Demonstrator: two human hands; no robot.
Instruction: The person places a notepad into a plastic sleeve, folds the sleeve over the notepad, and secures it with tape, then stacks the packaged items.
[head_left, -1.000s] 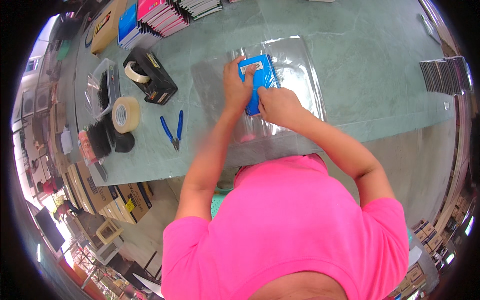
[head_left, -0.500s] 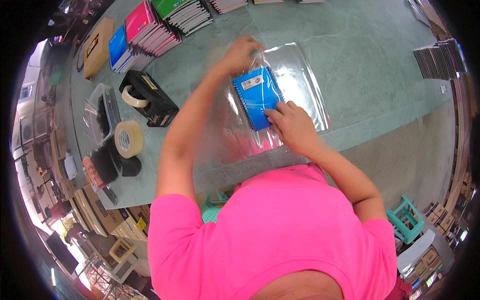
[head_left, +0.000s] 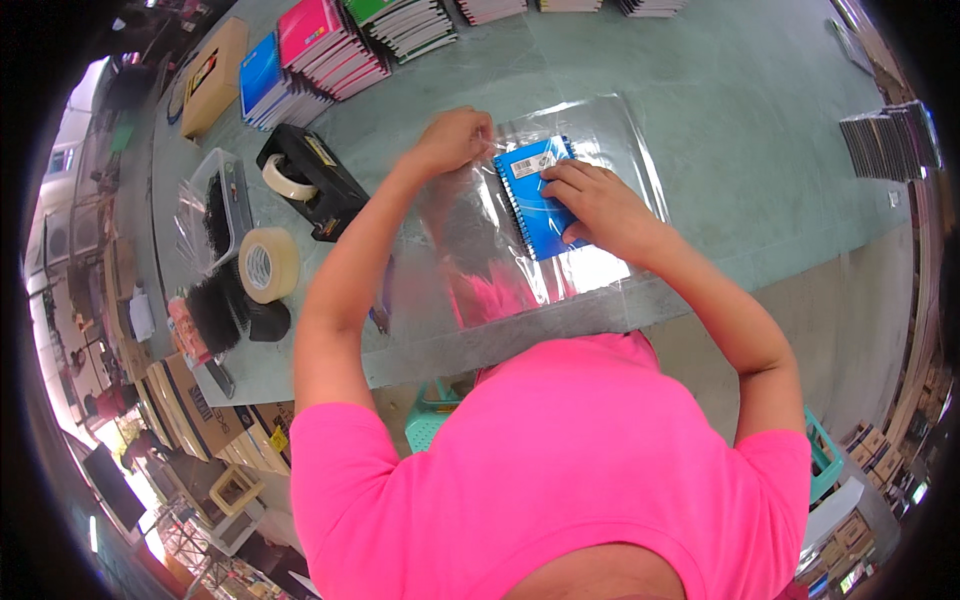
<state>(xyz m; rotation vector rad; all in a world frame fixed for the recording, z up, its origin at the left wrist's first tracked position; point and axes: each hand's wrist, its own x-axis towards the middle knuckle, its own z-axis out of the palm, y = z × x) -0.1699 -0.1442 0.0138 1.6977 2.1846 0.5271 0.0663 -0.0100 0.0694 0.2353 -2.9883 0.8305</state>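
A blue spiral notebook (head_left: 543,225) with a white barcode label lies on clear plastic film (head_left: 625,130) spread over the table. My left hand (head_left: 452,142) is at the film's upper left, its fingertips pinched on the film's edge beside the notebook's top left corner. Across the notebook's right side rests my right hand (head_left: 608,212), fingers bent and apart, the thumb lower down near the notebook's right edge. The notebook's wire binding runs down its left side. Glare on the film makes its layers hard to tell apart.
To the left stand a black tape dispenser (head_left: 318,180), a tape roll (head_left: 268,265), a clear plastic box (head_left: 232,200) and a black brush (head_left: 213,312). Stacked notebooks (head_left: 335,50) line the far side, with a cardboard box (head_left: 215,80). Another dark stack (head_left: 890,142) is far right.
My left hand has come down and left to the film's edge. My right hand has moved up from the notebook's lower edge onto its right side. The whole view has shifted slightly.
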